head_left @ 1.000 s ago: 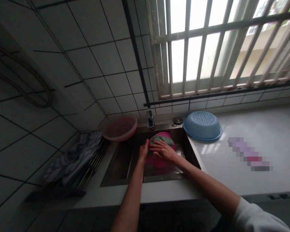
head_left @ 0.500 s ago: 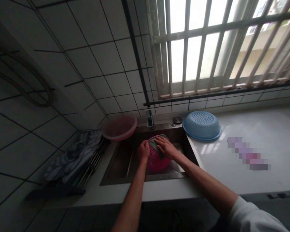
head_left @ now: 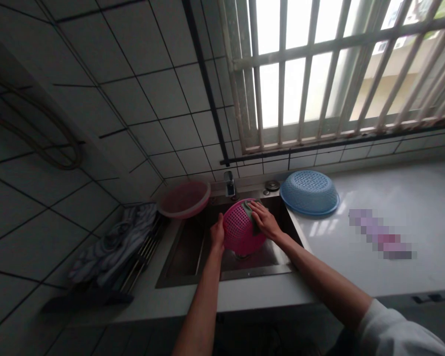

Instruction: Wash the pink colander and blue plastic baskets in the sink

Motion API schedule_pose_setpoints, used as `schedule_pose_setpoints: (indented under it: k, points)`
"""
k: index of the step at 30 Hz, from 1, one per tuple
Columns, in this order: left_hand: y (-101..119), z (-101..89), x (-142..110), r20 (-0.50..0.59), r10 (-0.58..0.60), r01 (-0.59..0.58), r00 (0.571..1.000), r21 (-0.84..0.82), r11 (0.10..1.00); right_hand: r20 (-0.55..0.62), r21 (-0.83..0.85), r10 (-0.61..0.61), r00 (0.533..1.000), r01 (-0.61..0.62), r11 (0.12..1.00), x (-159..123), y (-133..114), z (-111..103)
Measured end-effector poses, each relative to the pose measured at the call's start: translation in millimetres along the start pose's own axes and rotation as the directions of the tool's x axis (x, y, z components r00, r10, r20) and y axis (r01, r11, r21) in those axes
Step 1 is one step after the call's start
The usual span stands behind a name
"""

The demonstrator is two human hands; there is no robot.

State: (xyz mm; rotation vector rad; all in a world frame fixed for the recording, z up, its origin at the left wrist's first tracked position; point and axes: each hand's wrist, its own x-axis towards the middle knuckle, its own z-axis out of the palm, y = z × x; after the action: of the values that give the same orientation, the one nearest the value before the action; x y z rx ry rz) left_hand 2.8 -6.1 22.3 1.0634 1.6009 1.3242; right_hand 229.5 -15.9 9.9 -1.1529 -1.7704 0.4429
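Observation:
Over the steel sink (head_left: pixel 178 257) I hold a bright pink perforated colander (head_left: pixel 239 230), turned so its underside faces me. My left hand (head_left: pixel 217 234) grips its left rim, fingers closed. My right hand (head_left: pixel 265 221) presses a dark green cloth (head_left: pixel 250 210) against the colander's upper right side, with its fingers lying over the cloth.
A tap (head_left: pixel 229 183) stands behind the sink. A pale pink bowl (head_left: pixel 184 199) leans at the sink's back left corner. A blue colander (head_left: pixel 310 192) lies upside down on the white counter (head_left: pixel 393 207). A patterned cloth (head_left: pixel 113 244) lies on a rack at left. A barred window (head_left: pixel 337 69) is above.
The pink colander has been turned from lying under my hands to facing me with its underside. My right hand and the cloth have moved to its upper right edge.

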Motion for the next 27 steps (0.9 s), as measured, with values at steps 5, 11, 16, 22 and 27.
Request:
schedule_pose_setpoints:
  k: [5, 11, 16, 22, 27]
  points:
    - [4, 5.1, -4, 0.067, -0.005, 0.008, 0.998, -0.050, 0.999, 0.294, -0.083, -0.337, 0.894, 0.375, 0.923, -14, -49, 15]
    - [0, -0.2, 0, -0.012, -0.059, 0.058, 0.998, -0.079, 0.995, 0.113, -0.046, -0.129, 0.985, 0.135, 0.990, -6, -18, 6]
    - [-1, -0.4, 2, 0.012, -0.094, 0.095, 0.996, -0.140, 0.986, 0.019, -0.065, -0.027, 0.999, 0.029, 0.997, -1, -1, -1]
    - [-3, 7.4, -2, 0.083, -0.034, 0.041, 0.996, -0.080, 0.996, 0.334, -0.111, -0.364, 0.869, 0.420, 0.901, -15, -52, 18]
    - [-4, 6.7, -1, 0.120, -0.074, 0.083, 0.990, -0.074, 0.994, 0.224, -0.164, -0.215, 0.951, 0.254, 0.953, -8, -34, 10]
